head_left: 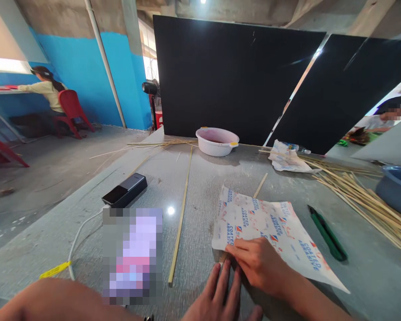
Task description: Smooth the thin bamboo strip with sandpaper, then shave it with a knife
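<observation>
A sheet of sandpaper (254, 218), its white backing printed "COATED ABRASIVE", lies face down on the table before me. My right hand (260, 263) is closed at the sheet's near edge, thumb and fingers pinching it. My left hand (217, 290) lies just nearer to me, fingers stretched out, tips close to the sheet's near left corner. Something brownish shows under that corner; I cannot make out what. From beneath the sheet's far edge sticks out a short bamboo strip (260, 185). To the right rests a green utility knife (327, 234).
A long bamboo strip (181, 218) lies left of centre, beside a blurred phone (133, 254) and a black power bank (125, 189) with a white cable. Behind stands a white basin (217, 142). At right are bamboo strips (364, 196), crumpled paper (287, 158) and a blue-grey basin (396, 189).
</observation>
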### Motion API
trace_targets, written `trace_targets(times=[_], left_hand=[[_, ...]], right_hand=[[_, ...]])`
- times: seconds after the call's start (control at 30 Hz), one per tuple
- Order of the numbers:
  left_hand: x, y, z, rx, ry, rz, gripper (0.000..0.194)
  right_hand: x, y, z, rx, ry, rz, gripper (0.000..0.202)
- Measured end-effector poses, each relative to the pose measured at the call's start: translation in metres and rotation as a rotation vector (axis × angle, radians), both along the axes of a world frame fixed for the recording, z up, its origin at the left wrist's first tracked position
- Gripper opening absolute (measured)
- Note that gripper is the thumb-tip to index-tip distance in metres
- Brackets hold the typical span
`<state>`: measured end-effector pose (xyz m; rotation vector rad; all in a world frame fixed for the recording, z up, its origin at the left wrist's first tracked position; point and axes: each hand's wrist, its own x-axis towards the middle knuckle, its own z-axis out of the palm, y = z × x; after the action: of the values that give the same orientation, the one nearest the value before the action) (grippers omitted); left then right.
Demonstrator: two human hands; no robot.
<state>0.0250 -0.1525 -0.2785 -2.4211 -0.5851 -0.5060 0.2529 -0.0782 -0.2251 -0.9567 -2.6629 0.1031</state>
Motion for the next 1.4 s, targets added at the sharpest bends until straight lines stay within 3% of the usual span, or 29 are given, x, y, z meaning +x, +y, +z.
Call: trace_targets(times=[0.2, 0.37, 0.57, 0.73, 0.97, 1.03, 1.2, 1.4], left_hand=[[0.001, 0.001, 0.004, 0.027, -0.078, 0.024, 0.066], [0.003, 0.001, 0.001, 0.023, -0.065, 0.008, 0.061], [0.005, 0.001, 0.007, 0.056, -0.166, 0.014, 0.062], [0.004, 0.002, 0.001, 0.050, -0.115, -0.001, 0.063], [0.000, 0.000, -0.002, -0.023, -0.040, 0.009, 0.070], [0.002, 0.001, 0.001, 0.020, -0.105, 0.016, 0.064], [0.010, 0.002, 0.008, 0.080, -0.243, 0.029, 0.061], [0.015, 0.000, 0.001, 0.054, -0.281, 0.037, 0.061]], right_hand=[[0.011, 0.012, -0.001, 0.074, 0.064, -0.099, 0.033], [0.006, 0.005, -0.002, 0.000, -0.017, -0.007, 0.024], [0.010, 0.011, 0.000, 0.094, 0.044, -0.101, 0.030], [0.005, 0.003, -0.001, 0.031, -0.024, -0.003, 0.023], [0.007, 0.003, -0.002, 0.131, -0.068, -0.067, 0.035], [0.001, -0.001, -0.003, 0.047, 0.018, -0.102, 0.033], [0.000, 0.010, 0.000, -0.341, 0.451, -0.322, 0.034], [0.011, 0.026, 0.001, -0.569, 0.816, -0.447, 0.049]])
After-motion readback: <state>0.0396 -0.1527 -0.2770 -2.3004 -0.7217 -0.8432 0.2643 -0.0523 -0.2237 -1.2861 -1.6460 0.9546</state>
